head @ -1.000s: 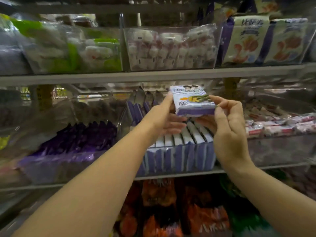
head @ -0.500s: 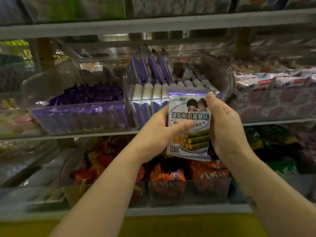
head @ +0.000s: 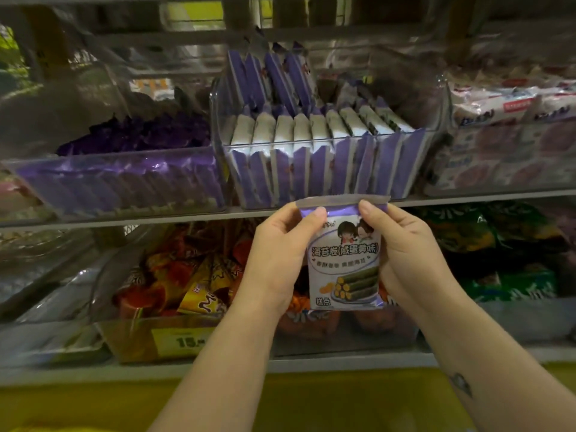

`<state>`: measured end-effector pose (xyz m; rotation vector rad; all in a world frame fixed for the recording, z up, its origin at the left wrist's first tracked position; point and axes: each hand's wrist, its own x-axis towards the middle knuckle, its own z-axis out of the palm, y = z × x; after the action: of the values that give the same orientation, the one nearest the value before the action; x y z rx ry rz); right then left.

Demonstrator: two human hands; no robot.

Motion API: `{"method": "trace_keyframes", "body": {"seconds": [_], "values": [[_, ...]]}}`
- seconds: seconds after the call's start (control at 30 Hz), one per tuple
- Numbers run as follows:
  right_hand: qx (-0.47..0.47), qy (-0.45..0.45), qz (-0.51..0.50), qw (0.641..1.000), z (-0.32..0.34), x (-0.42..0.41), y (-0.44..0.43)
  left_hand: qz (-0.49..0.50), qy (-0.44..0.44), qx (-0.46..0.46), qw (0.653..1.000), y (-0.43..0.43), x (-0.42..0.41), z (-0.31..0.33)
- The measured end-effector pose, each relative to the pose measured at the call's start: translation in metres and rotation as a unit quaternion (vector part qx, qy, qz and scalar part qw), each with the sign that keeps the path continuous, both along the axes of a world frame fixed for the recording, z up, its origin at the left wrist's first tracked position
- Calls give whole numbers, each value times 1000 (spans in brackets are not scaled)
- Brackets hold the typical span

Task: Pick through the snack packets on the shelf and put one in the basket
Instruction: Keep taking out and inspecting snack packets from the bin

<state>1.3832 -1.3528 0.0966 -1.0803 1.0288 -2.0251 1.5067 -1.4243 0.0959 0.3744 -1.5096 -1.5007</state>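
Holding packet (head: pixel 344 263) upright before shelf (head: pixel 124 220) | head view | left hand (head: pixel 277 257) pinches its top left corner | right hand (head: pixel 408 257) pinches its top right corner, fingers curled behind | clear bin (head: pixel 311 143) of matching packs just above.

Packet (head: pixel 343 263): thin plastic film, glossy and smooth, crimped seal along the top edge. Bin (head: pixel 327 141) behind it: clear hard plastic, shiny, glare on the front wall. Shelf (head: pixel 343 362): grey, matt, looks like painted metal. Orange bags (head: pixel 199 285) below: crinkled glossy film. Price label (head: pixel 184 341): yellow, matt, paper-like.
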Motion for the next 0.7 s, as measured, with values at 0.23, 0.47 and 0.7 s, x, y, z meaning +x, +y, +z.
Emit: {"method": "trace_keyframes", "body": {"seconds": [0.23,0.47,0.7], "values": [[21,-20,55,998,-3,1,9,-11,13,71,997,3,4,0],[48,-38,72,995,-9,1,6,-16,0,108,994,6,9,-2],[166,161,185,955,-12,-13,18,-5,43,122,992,4,16,1]]}}
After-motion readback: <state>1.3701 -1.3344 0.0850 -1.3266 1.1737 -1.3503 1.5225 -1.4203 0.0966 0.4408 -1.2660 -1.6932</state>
